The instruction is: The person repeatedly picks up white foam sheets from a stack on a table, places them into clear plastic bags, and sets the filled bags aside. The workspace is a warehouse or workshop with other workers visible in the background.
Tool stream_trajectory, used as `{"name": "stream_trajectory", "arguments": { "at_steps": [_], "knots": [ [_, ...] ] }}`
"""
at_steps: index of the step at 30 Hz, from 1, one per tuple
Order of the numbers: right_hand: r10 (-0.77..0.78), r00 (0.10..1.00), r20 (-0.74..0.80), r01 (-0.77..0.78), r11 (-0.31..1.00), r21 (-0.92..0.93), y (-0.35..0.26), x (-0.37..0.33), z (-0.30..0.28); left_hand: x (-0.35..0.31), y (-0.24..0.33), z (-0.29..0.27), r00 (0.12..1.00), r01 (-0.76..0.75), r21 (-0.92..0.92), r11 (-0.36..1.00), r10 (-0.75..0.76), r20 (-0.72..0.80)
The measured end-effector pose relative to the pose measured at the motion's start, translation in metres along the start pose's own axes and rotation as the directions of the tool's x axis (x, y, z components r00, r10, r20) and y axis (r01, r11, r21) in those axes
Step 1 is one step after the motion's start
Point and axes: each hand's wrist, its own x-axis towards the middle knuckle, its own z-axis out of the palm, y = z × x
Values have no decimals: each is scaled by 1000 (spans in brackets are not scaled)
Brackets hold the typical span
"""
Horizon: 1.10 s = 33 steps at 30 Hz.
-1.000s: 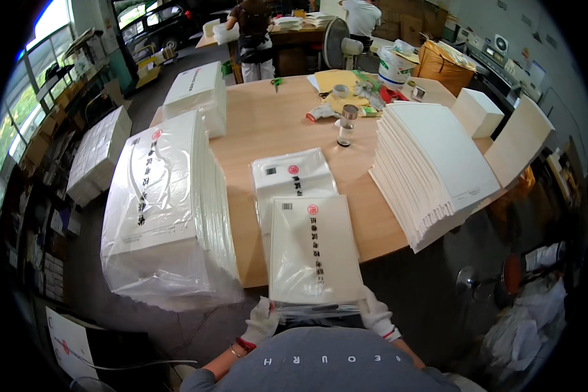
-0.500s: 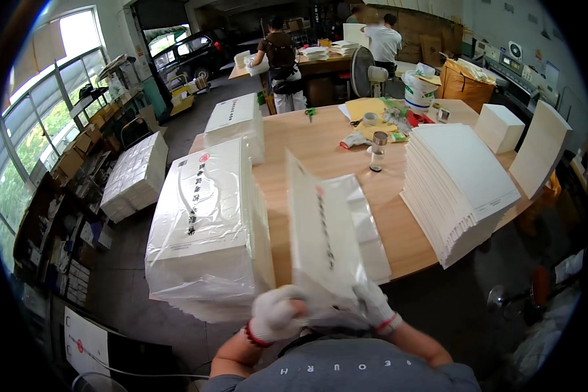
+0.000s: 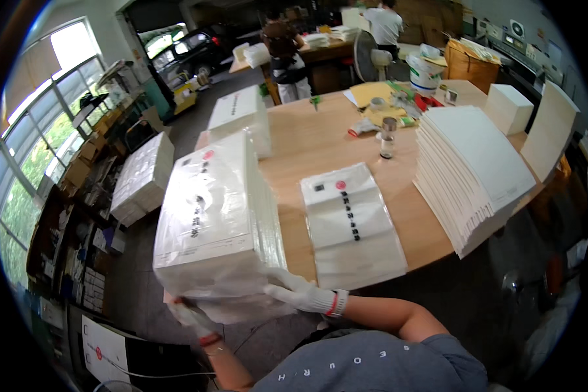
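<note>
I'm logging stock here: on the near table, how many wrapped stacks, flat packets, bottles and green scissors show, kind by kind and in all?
Wrapped stacks: 2 (near stack, far stack)
Flat packets: 1 visible (flat packet)
Bottles: 1 (bottle)
Green scissors: 1 (green scissors)
Total: 5

- The left forearm [image 3: 232,368], bare, slants up and leftward from the lower edge.
- The left hand [image 3: 193,317] wears a white knit glove with a red cuff [image 3: 210,339]; its grip is unclear.
- The right forearm [image 3: 377,315], bare, runs leftward, nearly level, in front of the body, its elbow bent.
- The right hand [image 3: 302,295], likewise gloved, points leftward, fingers [image 3: 279,277] extended; the hands are apart.
</note>
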Motion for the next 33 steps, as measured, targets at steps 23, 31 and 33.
{"name": "stream_trajectory", "arguments": {
  "at_steps": [23, 31, 33],
  "knots": [
    [796, 576, -188, -320, 431, 844, 115, -126, -138, -220, -164, 275, 91, -290, 351, 890, -339, 936],
    [186, 808, -559, -583, 386, -715, 121, -147, -199, -152, -186, 312, 304, 704, 392, 592, -750, 588],
    [45, 842, -537, -290, 878, -381, 111, -110, -185, -153, -133, 347, 299, 562, 518, 644, -743, 599]
  ]
}}
